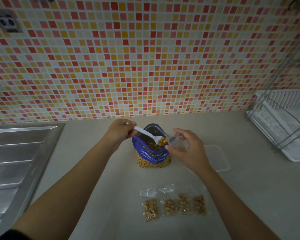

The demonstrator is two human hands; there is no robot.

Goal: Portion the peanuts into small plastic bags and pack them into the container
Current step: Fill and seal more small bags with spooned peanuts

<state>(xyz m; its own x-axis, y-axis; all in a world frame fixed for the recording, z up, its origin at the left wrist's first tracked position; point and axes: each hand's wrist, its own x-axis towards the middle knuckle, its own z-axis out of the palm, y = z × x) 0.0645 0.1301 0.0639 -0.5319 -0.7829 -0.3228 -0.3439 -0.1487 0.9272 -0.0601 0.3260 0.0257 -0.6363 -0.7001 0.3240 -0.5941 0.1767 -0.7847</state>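
Fingers of the left hand [120, 130] pinch a spoon [148, 135] of peanuts [163, 140] over the open pouch [152, 156]; the right hand [190, 149] pinches a small clear bag [176, 141] at the spoon's 3 o'clock. Four filled bags [173, 204] lie at the pouch's 6 o'clock, seemingly a clear container [218, 158] at 3.

On my feed the blue peanut pouch [152, 155] reads "Salted Peanuts" in white. The yellow brand line above is partly hidden; I make out perhaps "GAR". Smaller script beneath is too fine to read.
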